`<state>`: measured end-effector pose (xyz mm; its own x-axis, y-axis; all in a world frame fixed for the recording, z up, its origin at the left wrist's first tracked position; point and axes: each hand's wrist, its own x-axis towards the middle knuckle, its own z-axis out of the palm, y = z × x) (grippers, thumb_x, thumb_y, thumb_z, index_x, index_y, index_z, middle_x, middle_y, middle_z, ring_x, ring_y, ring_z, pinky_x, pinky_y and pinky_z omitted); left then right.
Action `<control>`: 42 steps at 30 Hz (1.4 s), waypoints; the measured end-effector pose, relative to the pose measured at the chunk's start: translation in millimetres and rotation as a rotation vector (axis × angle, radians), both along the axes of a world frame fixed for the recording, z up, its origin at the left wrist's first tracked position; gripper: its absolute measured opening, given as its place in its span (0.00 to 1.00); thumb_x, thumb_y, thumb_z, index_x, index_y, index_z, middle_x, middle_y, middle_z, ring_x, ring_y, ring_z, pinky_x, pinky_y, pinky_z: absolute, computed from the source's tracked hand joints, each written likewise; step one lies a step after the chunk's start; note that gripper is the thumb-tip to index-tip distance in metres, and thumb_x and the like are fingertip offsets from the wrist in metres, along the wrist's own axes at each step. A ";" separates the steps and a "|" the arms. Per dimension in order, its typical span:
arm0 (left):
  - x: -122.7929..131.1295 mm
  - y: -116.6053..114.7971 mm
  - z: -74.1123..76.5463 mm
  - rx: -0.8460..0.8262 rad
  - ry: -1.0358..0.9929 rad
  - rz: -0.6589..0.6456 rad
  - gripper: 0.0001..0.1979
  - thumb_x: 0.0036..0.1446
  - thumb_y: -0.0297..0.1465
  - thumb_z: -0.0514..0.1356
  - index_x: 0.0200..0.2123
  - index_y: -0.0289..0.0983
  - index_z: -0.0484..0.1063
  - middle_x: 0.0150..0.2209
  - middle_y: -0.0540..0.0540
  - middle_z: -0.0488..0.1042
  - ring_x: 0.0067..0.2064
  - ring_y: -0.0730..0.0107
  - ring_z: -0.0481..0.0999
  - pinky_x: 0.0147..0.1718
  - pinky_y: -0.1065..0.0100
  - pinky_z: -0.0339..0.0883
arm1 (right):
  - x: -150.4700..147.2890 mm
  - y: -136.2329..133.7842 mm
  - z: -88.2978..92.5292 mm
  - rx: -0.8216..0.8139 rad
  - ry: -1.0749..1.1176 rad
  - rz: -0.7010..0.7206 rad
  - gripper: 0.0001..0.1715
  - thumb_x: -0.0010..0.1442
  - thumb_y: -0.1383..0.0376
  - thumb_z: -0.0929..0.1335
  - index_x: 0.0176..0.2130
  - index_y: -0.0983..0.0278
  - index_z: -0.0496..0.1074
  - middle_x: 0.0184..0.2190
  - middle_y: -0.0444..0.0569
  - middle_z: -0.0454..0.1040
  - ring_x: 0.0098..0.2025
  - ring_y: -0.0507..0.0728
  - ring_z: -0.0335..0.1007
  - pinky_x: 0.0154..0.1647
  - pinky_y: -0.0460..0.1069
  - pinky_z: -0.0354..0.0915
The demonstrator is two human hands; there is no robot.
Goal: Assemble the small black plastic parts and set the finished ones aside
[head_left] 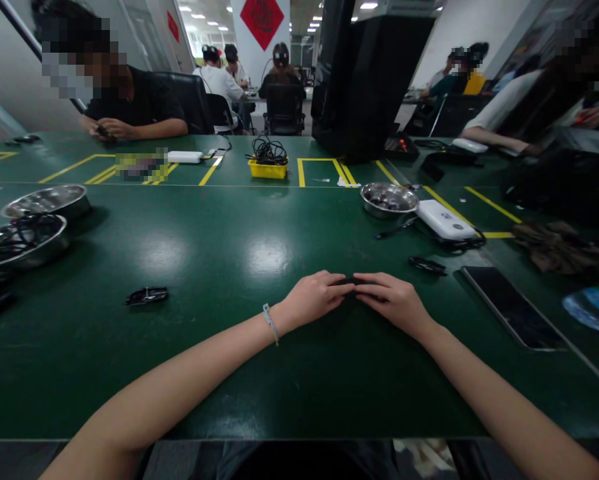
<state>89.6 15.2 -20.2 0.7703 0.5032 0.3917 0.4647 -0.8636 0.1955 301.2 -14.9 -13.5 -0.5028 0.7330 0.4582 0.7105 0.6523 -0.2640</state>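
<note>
My left hand (318,297), with a pale bracelet (270,323) on its wrist, meets my right hand (393,301) fingertip to fingertip above the green table (219,373). Both hands have their fingers drawn together around a small black thing (350,279), mostly covered and too dark to name. A folded black cable bundle (147,295) lies off to the left, and a similar black bundle (427,265) rests just beyond my right hand. Further back on the right stands a metal bowl (389,200) with small dark pieces inside.
Two metal bowls (54,202) stand at the left, the nearer one full of black cables. On the right are a white power bank (445,221), a phone (512,308) and brown cloth (554,245). A yellow box (268,169) of cables sits at the back. Co-workers sit across the table.
</note>
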 end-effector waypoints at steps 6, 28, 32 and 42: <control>62.1 0.5 2.6 0.054 0.010 -0.092 0.15 0.60 0.29 0.48 0.50 0.40 0.64 0.47 0.44 0.67 0.43 0.67 0.68 0.41 0.66 0.64 | 51.9 -18.7 1.5 -0.116 0.064 -0.218 0.12 0.52 0.62 0.67 0.39 0.62 0.70 0.44 0.51 0.72 0.23 0.51 0.67 0.26 0.50 0.68; -214.3 -48.9 12.9 0.179 0.358 0.894 0.25 0.56 0.40 0.47 0.56 0.37 0.55 0.57 0.39 0.57 0.58 0.43 0.51 0.52 0.41 0.46 | 105.8 -9.3 -6.3 0.229 -0.162 -0.586 0.09 0.52 0.58 0.65 0.27 0.62 0.69 0.35 0.52 0.73 0.39 0.63 0.64 0.34 0.57 0.64; -246.6 -48.9 7.7 0.036 0.375 1.006 0.27 0.57 0.43 0.44 0.56 0.33 0.54 0.53 0.36 0.61 0.54 0.44 0.59 0.49 0.47 0.57 | 94.9 -5.7 -2.5 0.257 -0.239 -0.505 0.12 0.51 0.58 0.66 0.33 0.63 0.70 0.41 0.54 0.71 0.43 0.65 0.62 0.39 0.59 0.63; -148.3 -16.5 4.2 0.014 0.242 0.743 0.26 0.56 0.41 0.48 0.54 0.30 0.56 0.54 0.35 0.61 0.55 0.51 0.59 0.51 0.51 0.55 | -33.6 18.8 5.9 0.043 -0.071 0.004 0.11 0.55 0.63 0.64 0.38 0.64 0.69 0.40 0.52 0.72 0.43 0.59 0.64 0.44 0.56 0.63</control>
